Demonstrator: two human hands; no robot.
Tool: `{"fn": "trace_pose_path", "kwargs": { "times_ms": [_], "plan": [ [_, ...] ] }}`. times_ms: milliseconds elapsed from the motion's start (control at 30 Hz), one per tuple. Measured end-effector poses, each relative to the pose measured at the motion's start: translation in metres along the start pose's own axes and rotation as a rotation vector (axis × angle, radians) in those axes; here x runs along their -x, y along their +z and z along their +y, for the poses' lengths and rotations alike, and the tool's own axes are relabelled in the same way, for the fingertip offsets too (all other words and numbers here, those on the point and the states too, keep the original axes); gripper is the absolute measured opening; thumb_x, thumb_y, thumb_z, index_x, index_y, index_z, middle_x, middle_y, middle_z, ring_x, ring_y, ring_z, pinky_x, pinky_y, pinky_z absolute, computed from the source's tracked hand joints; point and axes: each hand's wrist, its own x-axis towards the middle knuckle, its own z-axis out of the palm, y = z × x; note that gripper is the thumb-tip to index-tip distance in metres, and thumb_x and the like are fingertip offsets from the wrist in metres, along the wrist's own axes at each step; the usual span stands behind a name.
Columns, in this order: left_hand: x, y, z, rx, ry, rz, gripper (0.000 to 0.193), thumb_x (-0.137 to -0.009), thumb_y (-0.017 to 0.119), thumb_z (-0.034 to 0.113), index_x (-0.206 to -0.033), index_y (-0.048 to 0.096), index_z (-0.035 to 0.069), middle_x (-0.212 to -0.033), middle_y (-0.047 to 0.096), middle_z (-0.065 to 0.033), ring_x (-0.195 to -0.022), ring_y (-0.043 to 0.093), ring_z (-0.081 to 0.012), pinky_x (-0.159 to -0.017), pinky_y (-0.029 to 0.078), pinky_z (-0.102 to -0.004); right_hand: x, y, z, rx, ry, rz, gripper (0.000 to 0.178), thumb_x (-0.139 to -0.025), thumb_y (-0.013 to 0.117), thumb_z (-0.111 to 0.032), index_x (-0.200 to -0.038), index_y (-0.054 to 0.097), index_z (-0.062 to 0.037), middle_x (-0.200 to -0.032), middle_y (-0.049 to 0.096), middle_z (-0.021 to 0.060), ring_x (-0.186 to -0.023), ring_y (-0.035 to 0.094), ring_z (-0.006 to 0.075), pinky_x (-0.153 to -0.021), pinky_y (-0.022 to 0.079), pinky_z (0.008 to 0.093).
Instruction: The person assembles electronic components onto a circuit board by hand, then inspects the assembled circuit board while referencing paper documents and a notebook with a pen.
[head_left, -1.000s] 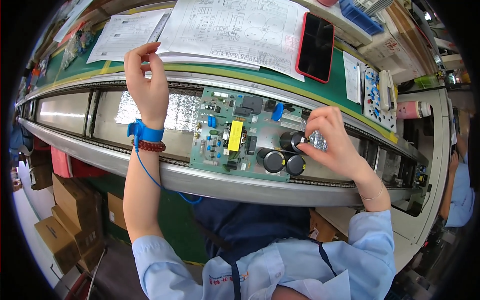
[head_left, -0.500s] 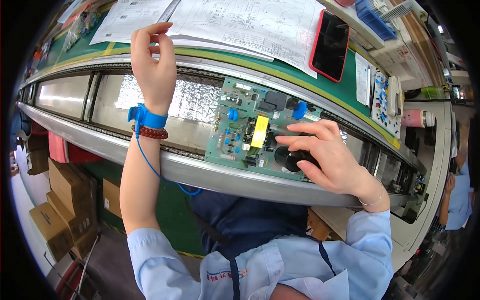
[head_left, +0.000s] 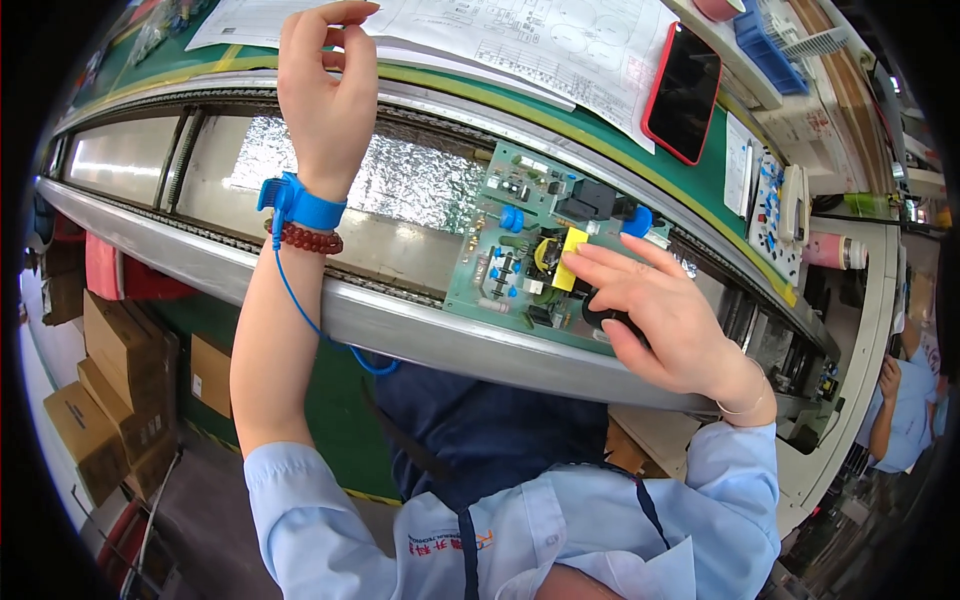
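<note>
A green circuit board (head_left: 468,270) lies across the metal rails of a conveyor, filled with blue, black and yellow parts. My right hand (head_left: 665,320) is over its right half, fingers stretched and apart. Its fingertips reach the yellow-topped transformer (head_left: 571,262), and a black cylindrical part (head_left: 597,314) is mostly hidden beneath the fingers. Raised above the far rail, near the paper drawings, my left hand (head_left: 325,100) has loosely bent fingers and nothing visible in them. A blue wrist strap (head_left: 318,207) with a cord circles the left wrist.
Printed drawings (head_left: 520,45) and a red-edged phone (head_left: 683,92) lie on the green bench beyond the conveyor (head_left: 440,345). At the far right stand a panel with blue parts (head_left: 768,205) and a pink cup (head_left: 828,250). Cardboard boxes (head_left: 120,350) are stacked at lower left.
The circuit board has slid right along the rails, uncovering more of the foil-like sheet. My right fingers now reach the transformer. The left hand stays raised with bent fingers.
</note>
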Motion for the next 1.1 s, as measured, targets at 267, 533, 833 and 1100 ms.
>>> {"fn": "trace_pose_path", "kwargs": {
  "times_ms": [267, 533, 833, 1100],
  "plan": [
    [0.001, 0.000, 0.000, 0.025, 0.014, -0.003, 0.015, -0.085, 0.049, 0.004, -0.097, 0.059, 0.004, -0.094, 0.057, -0.0012, -0.069, 0.048, -0.0057, -0.060, 0.040, -0.0180, -0.002, 0.001, -0.002, 0.151, -0.057, 0.061, 0.009, -0.070, 0.058, 0.001, -0.078, 0.054, -0.0012, -0.103, 0.062, 0.0126, -0.096, 0.060, 0.0228, -0.080, 0.046, 0.0339],
    [-0.005, 0.007, 0.032, -0.081, -0.149, 0.033, 0.014, -0.078, 0.047, -0.005, -0.086, 0.056, 0.003, -0.079, 0.052, -0.0030, -0.068, 0.048, -0.0096, -0.059, 0.037, -0.0206, 0.000, -0.003, -0.002, 0.178, 0.007, 0.076, 0.016, -0.066, 0.058, 0.002, -0.083, 0.058, 0.0008, -0.092, 0.064, 0.0103, -0.087, 0.063, 0.0199, -0.074, 0.048, 0.0320],
    [-0.005, 0.004, 0.030, -0.047, -0.206, -0.017, 0.013, -0.077, 0.046, -0.005, -0.085, 0.055, 0.001, -0.075, 0.050, -0.0030, -0.061, 0.045, -0.0086, -0.055, 0.036, -0.0204, -0.006, 0.001, -0.013, 0.213, -0.033, 0.020, 0.015, -0.066, 0.058, 0.001, -0.079, 0.054, -0.0061, -0.092, 0.062, 0.0031, -0.092, 0.056, 0.0205, -0.080, 0.037, 0.0359],
    [-0.008, 0.001, 0.032, 0.005, -0.217, -0.003, 0.013, -0.078, 0.045, -0.005, -0.085, 0.055, 0.001, -0.075, 0.050, -0.0033, -0.060, 0.044, -0.0086, -0.054, 0.037, -0.0207, -0.006, 0.017, -0.014, 0.134, -0.044, -0.180, 0.024, -0.062, 0.058, 0.000, -0.085, 0.051, -0.0056, -0.093, 0.060, 0.0041, -0.101, 0.050, 0.0237, -0.086, 0.032, 0.0396]
  ]
}}
